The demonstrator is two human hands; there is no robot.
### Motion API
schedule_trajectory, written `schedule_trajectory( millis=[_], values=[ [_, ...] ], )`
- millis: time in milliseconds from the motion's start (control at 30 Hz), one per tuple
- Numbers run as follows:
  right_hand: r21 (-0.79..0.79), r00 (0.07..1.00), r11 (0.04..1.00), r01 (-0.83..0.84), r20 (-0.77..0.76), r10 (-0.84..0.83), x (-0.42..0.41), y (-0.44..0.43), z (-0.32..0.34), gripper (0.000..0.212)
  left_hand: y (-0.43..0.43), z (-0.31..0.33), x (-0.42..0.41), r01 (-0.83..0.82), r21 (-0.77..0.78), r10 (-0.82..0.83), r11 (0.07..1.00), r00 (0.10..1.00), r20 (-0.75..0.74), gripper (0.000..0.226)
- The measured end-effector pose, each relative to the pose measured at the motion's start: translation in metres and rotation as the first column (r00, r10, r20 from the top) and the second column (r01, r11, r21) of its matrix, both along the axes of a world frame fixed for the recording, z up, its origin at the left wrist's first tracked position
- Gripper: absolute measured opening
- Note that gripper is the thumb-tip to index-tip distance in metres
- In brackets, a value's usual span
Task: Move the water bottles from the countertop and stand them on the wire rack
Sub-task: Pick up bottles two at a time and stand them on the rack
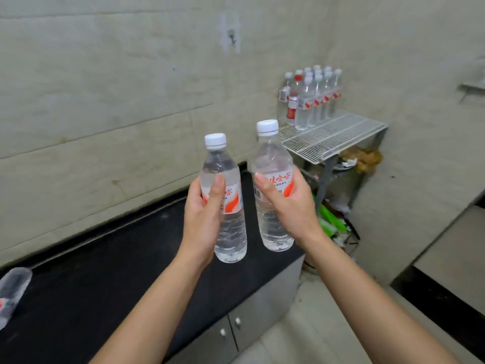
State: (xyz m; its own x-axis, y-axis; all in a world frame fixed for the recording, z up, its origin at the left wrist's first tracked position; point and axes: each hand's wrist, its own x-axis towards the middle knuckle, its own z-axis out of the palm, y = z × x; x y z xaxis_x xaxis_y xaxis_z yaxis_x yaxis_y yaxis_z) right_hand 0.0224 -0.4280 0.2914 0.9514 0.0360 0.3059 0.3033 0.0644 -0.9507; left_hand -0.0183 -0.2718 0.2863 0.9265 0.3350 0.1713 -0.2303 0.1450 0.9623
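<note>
My left hand [203, 214] grips a clear water bottle [231, 232] with a white cap and an orange-and-white label, held upright above the black countertop [105, 285]. My right hand [286, 203] grips a second, matching bottle [273, 164], also upright, just right of the first. The white wire rack [333, 137] stands in the far right corner. Several bottles [312, 98] stand at its back left; one has a red cap. Another bottle [11, 292] lies at the countertop's left edge, partly cut off.
Grey cabinet doors [249, 327] with small knobs sit under the countertop. Below the rack lie green packets [330, 219] and brown clutter [364, 157]. A second counter [451, 258] runs along the right side. Tiled floor lies between.
</note>
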Motion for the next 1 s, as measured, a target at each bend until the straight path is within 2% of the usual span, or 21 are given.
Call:
schedule_trajectory(
  millis=[233, 433, 567, 767, 867, 1000],
  values=[
    [0.015, 0.990, 0.991, 0.134, 0.040, -0.134, 0.089, -0.103, -0.009, 0.054, -0.097, 0.003, 0.107, 0.118, 0.042, -0.119, 0.992, 0.992, 0.038, 0.047],
    [-0.050, 0.973, 0.973, 0.225, 0.058, -0.222, 0.197, -0.169, -0.004, 0.071, -0.160, 0.013, 0.229, 0.217, 0.018, -0.217, 0.976, 0.973, 0.079, 0.054],
    [-0.049, 0.961, 0.960, 0.274, 0.058, -0.272, 0.263, -0.210, 0.014, 0.059, -0.196, 0.026, 0.304, 0.268, 0.010, -0.268, 0.963, 0.957, 0.112, 0.055],
    [-0.085, 0.937, 0.933, 0.350, 0.051, -0.347, 0.349, -0.259, 0.010, 0.056, -0.230, 0.023, 0.385, 0.217, 0.083, -0.224, 0.973, 0.971, 0.080, 0.056],
    [-0.128, 0.943, 0.935, 0.332, 0.035, -0.330, 0.392, -0.277, -0.002, 0.062, -0.248, 0.008, 0.421, 0.173, 0.107, -0.179, 0.979, 0.982, 0.056, 0.057],
    [-0.215, 0.959, 0.936, 0.277, 0.010, -0.282, 0.464, -0.297, -0.021, 0.049, -0.272, -0.008, 0.471, 0.106, 0.140, -0.111, 0.984, 0.994, 0.025, 0.054]
  ],
)
